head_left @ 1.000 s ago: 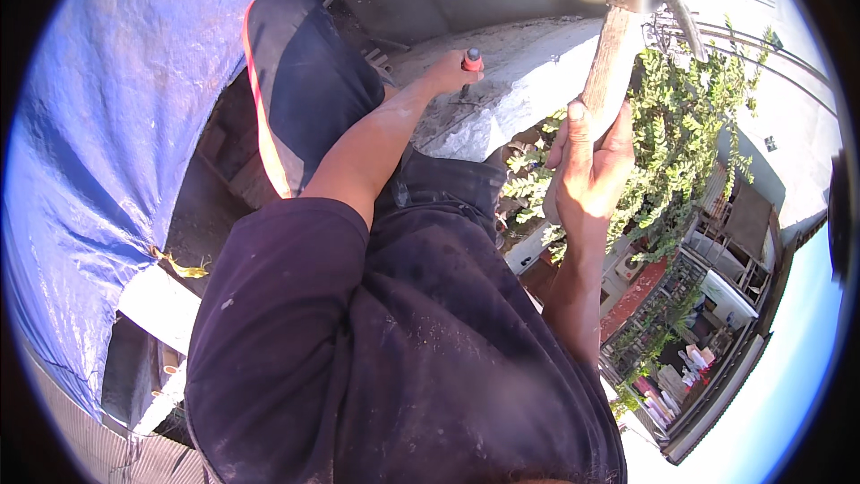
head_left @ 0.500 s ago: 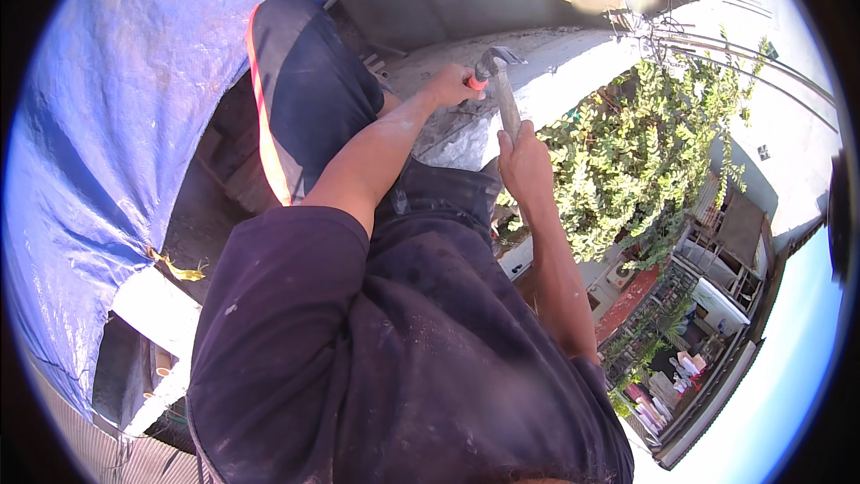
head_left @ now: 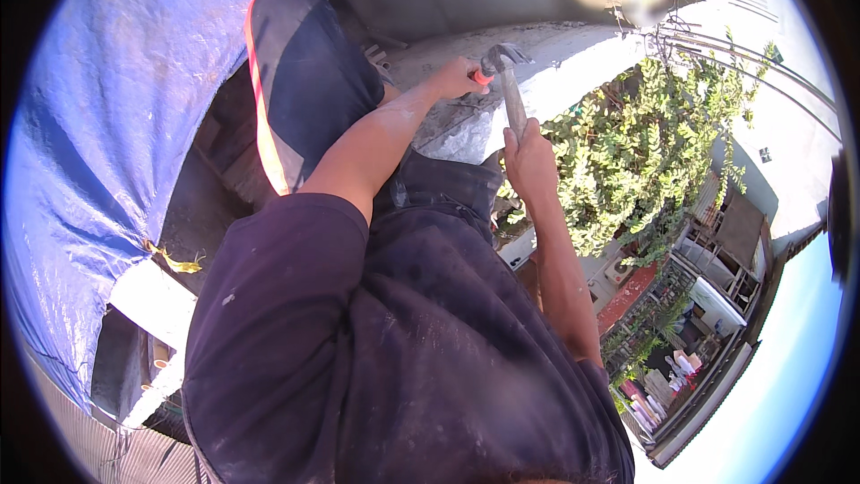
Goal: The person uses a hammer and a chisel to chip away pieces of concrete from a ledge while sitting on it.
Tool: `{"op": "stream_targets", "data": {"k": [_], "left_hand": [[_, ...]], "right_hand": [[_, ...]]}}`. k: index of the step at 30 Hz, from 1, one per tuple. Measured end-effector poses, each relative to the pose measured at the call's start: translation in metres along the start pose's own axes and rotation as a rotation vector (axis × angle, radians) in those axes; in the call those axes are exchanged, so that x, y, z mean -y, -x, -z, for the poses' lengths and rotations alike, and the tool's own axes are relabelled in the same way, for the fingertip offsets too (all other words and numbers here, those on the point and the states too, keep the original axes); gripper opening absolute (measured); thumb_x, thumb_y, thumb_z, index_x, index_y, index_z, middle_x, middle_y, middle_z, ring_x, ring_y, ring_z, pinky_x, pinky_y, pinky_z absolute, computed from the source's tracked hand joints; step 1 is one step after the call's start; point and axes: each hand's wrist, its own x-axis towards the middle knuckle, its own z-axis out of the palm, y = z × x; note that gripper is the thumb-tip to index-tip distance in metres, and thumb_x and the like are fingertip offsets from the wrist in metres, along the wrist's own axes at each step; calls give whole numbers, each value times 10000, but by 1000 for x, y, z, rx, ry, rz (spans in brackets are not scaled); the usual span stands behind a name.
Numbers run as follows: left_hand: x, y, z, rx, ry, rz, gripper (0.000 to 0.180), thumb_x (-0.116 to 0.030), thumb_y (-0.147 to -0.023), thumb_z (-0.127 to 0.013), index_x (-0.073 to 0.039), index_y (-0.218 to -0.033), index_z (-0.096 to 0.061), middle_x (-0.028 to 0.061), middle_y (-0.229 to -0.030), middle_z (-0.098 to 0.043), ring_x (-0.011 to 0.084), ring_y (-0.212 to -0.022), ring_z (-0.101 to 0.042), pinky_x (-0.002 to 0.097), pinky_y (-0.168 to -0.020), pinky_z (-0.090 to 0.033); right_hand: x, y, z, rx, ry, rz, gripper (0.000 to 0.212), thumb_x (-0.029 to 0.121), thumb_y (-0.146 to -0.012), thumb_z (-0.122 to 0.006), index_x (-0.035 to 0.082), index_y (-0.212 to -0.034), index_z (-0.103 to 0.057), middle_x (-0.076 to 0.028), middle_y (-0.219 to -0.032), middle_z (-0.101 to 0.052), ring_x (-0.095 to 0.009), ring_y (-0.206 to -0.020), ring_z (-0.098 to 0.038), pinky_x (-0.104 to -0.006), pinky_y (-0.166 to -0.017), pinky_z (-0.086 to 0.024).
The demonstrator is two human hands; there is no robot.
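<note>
Far left, a blue tarpaulin fills the frame's curve, creased and sunlit, its lower edge cut off by the rim. Next to it a dark knee with an orange stripe bends up beside the concrete ledge. The person's dark shirt blocks most of the lower middle, hiding whatever lies beneath the torso.

Now the left hand: it's out on the ledge, fingers curled tight around a small tool with an orange-red end. Only that coloured tip shows; the rest is buried in the fist, so whether it's a chisel or a punch can't be told. Right on it sits the steel head of the hammer, meeting the orange tip or just above it; the gap is too small to judge.

The right hand wraps the hammer's wooden handle low down, fingers closed round it, thumb side up. The grip hides the handle's end.

Further right, green bushes drop away below the ledge, then rooftops and small blurred items on a terrace, too tiny to name.
</note>
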Motion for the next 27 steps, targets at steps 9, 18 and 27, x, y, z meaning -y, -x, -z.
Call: {"op": "stream_targets", "data": {"k": [9, 18, 27], "left_hand": [[28, -10, 8, 2, 88, -21, 413, -217, -808, -841, -51, -1171, -734, 70, -1056, -757, 147, -953, -665, 324, -859, -508], [14, -19, 13, 17, 87, -34, 394, -232, -810, -836, -54, -1149, -742, 72, -1025, -758, 151, -920, -666, 326, -839, -505], [16, -9, 3, 12, -27, -60, 425, -273, -795, -847, -74, -1156, -743, 84, -1032, -758, 192, -945, -681, 351, -874, -508]], "right_hand": [[84, 26, 102, -508, -811, 271, 182, 147, -1054, -545, -7, -1141, -501, -10, -646, -526, -96, -516, -491, -242, -501, -405], [-3, 13, 6, -94, -179, 50, 347, 275, -1004, -591, -58, -1041, -502, -317, -764, -652, -528, -722, -638, -556, -631, -487], [30, 34, 38, -478, -623, 181, 247, 210, -1034, -570, -24, -1085, -509, -138, -731, -643, -204, -643, -624, -328, -549, -447]]}}
